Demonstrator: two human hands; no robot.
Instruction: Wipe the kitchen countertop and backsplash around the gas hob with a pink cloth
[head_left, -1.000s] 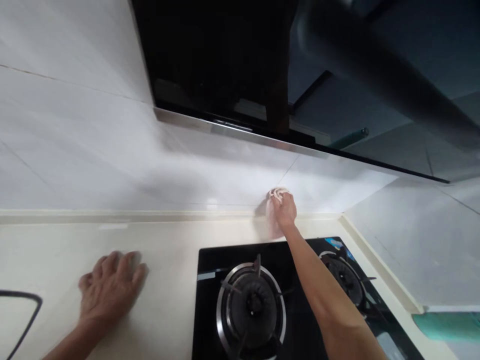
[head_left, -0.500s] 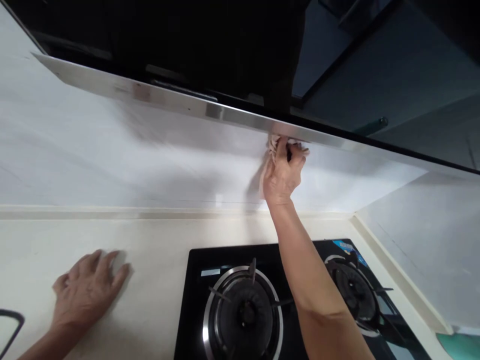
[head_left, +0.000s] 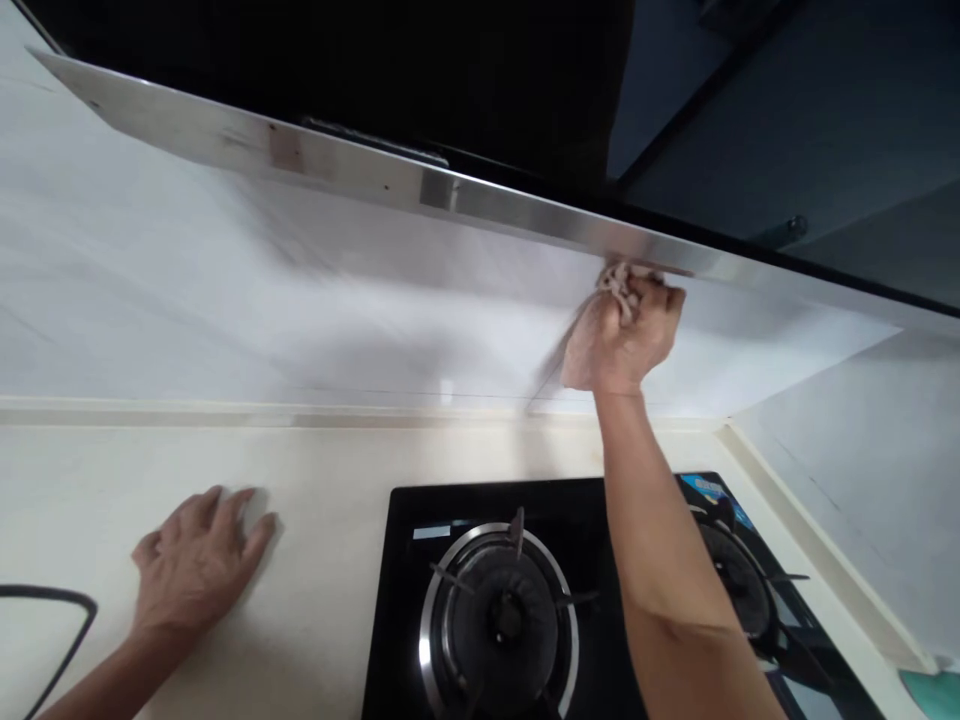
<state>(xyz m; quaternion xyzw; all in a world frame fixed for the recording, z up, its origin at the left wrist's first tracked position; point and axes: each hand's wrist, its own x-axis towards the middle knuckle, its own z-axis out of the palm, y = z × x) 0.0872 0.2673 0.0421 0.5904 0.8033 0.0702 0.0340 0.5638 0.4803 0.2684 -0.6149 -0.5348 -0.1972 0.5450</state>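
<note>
Before me, white tile wall [head_left: 225, 300] rising behind cream countertop [head_left: 322, 560]; black range hood [head_left: 375, 60] with stainless steel trim [head_left: 360, 170] overhead; black gas hob [head_left: 405, 560] set in counter; second tiled wall [head_left: 847, 480] at right.

**Cream countertop with a black gas hob**

A smooth cream countertop [head_left: 315, 560] runs across the lower frame, with a raised cream lip [head_left: 225, 418] along its back edge and up the right side. At lower centre-right sits a black glass gas hob [head_left: 409, 570], carrying a steel-ringed round burner [head_left: 499, 620], a second burner [head_left: 739, 580] further right and a small blue sticker [head_left: 706, 487]. At lower left lies a thin black curved outline [head_left: 52, 592], too partial to identify.
</note>
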